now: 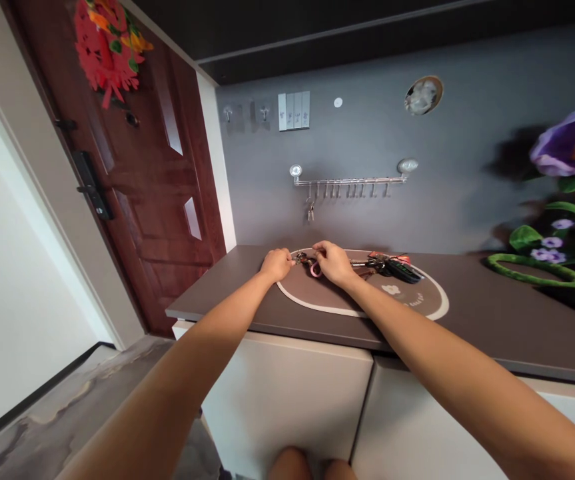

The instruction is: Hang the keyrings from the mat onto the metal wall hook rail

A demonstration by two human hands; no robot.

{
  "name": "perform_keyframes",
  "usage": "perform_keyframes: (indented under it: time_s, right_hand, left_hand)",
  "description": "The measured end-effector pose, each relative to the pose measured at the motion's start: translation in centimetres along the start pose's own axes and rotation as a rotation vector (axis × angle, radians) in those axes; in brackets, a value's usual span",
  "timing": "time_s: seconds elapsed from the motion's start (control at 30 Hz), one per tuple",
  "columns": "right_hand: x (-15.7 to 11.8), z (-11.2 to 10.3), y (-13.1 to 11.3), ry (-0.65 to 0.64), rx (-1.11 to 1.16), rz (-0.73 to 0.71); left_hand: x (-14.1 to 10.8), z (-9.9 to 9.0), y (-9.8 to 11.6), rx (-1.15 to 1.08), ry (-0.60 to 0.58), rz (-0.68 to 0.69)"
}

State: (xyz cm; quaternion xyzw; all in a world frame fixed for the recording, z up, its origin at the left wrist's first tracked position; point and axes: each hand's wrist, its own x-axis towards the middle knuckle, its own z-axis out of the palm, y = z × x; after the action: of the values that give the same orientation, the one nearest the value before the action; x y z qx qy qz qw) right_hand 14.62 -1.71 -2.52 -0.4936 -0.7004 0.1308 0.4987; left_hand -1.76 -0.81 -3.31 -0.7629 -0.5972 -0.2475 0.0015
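Observation:
Both of my hands reach out over an oval brown mat point(407, 308) with a white rim, lying on a dark counter point(492, 320). My left hand point(277, 264) pinches a small set of keys point(301, 257) at the mat's far left edge. My right hand point(334, 263) grips the same bunch from the other side, with a pink loop point(315, 269) showing under its fingers. More keys and a dark key fob point(401, 269) lie on the mat to the right of my right hand.
A wall rail with hooks point(350, 181) hangs above the mat, one small key point(310, 212) dangling from it. A dark red door point(137, 167) with a red ornament stands at the left. Artificial purple flowers point(567, 200) sit at the right. White cabinets are below the counter.

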Motion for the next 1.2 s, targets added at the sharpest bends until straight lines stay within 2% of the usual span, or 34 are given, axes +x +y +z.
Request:
perform_keyframes:
  time_s: [0.27,0.43,0.6,0.8,1.0,1.2]
  right_hand:
    - [-0.1,0.0,-0.2,0.005,-0.018,-0.005]
    - [0.0,0.0,-0.2,0.002,-0.051,-0.022]
    - [0.2,0.1,-0.1,-0.018,-0.128,-0.044]
    - [0.3,0.2,0.0,-0.003,-0.103,-0.058]
    - [0.1,0.1,-0.5,0.000,-0.025,-0.063]
    - [-0.1,0.1,-1.1,0.008,0.027,-0.162]
  left_hand:
    - [0.3,0.4,0.0,0.144,0.001,0.042]
    - [0.0,0.3,0.2,0.162,0.013,0.072]
    - [-0.2,0.1,0.4,0.130,0.074,0.045]
    - [0.1,0.0,0.3,-0.001,0.168,0.063]
    - [0.5,-0.2,0.2,-0.202,0.323,0.104]
    - [0.3,-0.6,0.6,-0.540,0.333,0.126]
